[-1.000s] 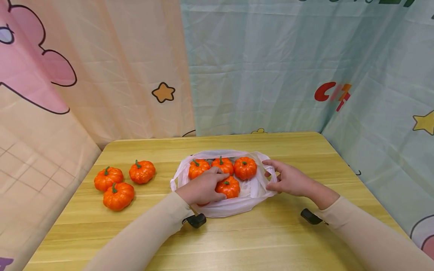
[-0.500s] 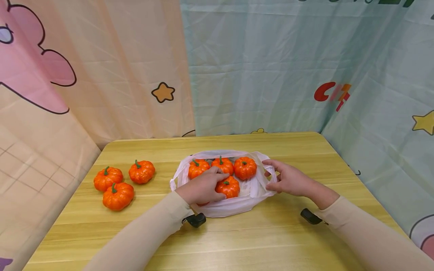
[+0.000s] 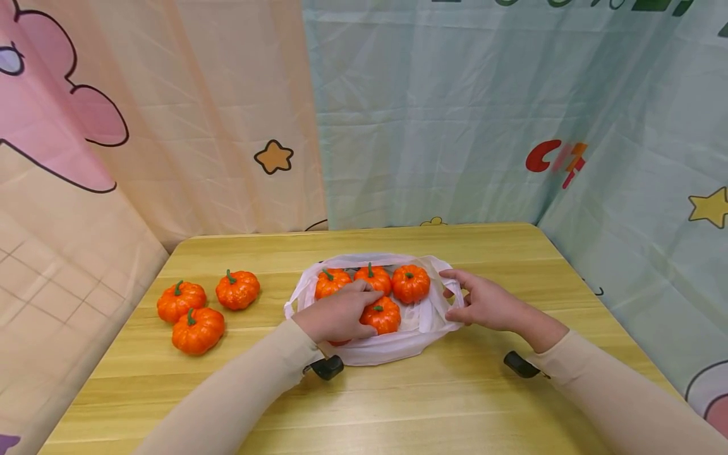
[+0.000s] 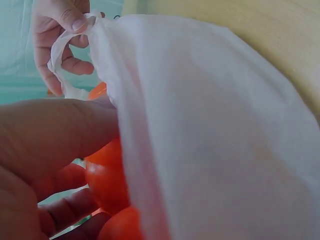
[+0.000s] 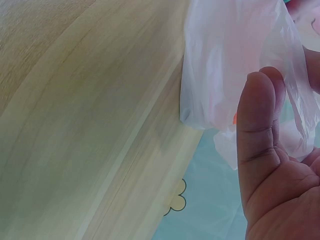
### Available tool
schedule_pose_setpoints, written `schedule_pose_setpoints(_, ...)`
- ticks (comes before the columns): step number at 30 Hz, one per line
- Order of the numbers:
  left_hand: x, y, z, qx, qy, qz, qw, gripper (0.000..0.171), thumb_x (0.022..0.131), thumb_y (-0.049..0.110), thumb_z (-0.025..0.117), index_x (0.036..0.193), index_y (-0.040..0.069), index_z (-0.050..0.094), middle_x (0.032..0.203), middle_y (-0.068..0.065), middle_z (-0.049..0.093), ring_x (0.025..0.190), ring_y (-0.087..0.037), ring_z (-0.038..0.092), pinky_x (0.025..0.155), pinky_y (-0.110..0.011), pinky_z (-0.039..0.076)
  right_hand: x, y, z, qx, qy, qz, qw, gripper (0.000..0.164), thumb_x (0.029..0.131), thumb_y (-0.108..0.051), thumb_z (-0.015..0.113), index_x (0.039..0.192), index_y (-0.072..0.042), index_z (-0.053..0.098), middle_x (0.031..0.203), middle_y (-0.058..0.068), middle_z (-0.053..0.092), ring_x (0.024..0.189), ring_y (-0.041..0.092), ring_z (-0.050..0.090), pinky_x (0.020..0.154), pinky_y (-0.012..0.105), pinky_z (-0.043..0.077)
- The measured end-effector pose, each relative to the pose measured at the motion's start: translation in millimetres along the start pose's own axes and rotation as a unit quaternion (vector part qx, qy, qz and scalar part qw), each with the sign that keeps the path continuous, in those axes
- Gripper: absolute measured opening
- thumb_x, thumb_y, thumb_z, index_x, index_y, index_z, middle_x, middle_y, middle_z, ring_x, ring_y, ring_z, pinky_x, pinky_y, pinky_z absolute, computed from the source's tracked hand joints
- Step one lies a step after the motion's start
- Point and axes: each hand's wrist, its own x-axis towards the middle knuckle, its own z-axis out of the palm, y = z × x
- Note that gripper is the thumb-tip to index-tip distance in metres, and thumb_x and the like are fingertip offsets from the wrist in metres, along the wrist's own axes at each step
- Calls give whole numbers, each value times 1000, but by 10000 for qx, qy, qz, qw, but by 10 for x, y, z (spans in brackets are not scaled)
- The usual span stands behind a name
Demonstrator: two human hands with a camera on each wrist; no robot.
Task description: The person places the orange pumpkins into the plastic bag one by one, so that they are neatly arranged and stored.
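A thin white plastic bag [image 3: 392, 351] lies open on the table, with several small orange pumpkins inside. My left hand [image 3: 340, 312] reaches into it from the near left, its thumb and fingers around a small pumpkin [image 3: 382, 315] at the front. The left wrist view shows the thumb beside the bag's wall and the fingers against orange skin [image 4: 106, 182]. At the bag's right end, my right hand [image 3: 490, 302] grips the loop handle [image 3: 457, 297] between thumb and fingers. Part of another pumpkin under my left hand is mostly hidden.
Outside the bag, to the left, sit three more pumpkins: one at the back [image 3: 237, 290], one at the far left [image 3: 181, 302] and one in front [image 3: 198, 331]. The wooden table [image 3: 432, 411] ends at printed curtains [image 3: 432, 126] behind and on both sides.
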Motion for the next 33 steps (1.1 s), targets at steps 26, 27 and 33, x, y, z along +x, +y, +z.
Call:
schedule_pose_setpoints(26, -1162, -1029, -470, 425, 1172, -869, 9884, 75, 95, 39, 78, 157, 10, 49, 150, -19, 53, 134, -42, 54, 109, -60, 51, -16, -28, -3, 48, -39, -38, 10000, 84, 91, -13, 82, 159, 0, 35, 129, 20, 62, 71, 19, 59, 64, 28, 58)
schedule_pose_setpoints(27, -1219, -1080, -465, 440, 1187, -930, 9876, 75, 95, 40, 78, 157, 9, 49, 151, -20, 52, 136, -43, 53, 110, -61, 50, -17, -33, -4, 38, -41, -30, 10000, 84, 91, -13, 82, 159, 0, 35, 129, 20, 62, 71, 19, 59, 65, 28, 58)
schedule_pose_setpoints(33, -1519, -1340, -423, 495, 1281, -1238, 9828, 83, 89, 44, 82, 156, 6, 49, 155, -31, 46, 139, -54, 45, 108, -70, 46, -25, -43, -9, 66, -54, -47, 10000, 83, 91, -13, 82, 159, 0, 35, 128, 20, 61, 71, 19, 58, 64, 27, 58)
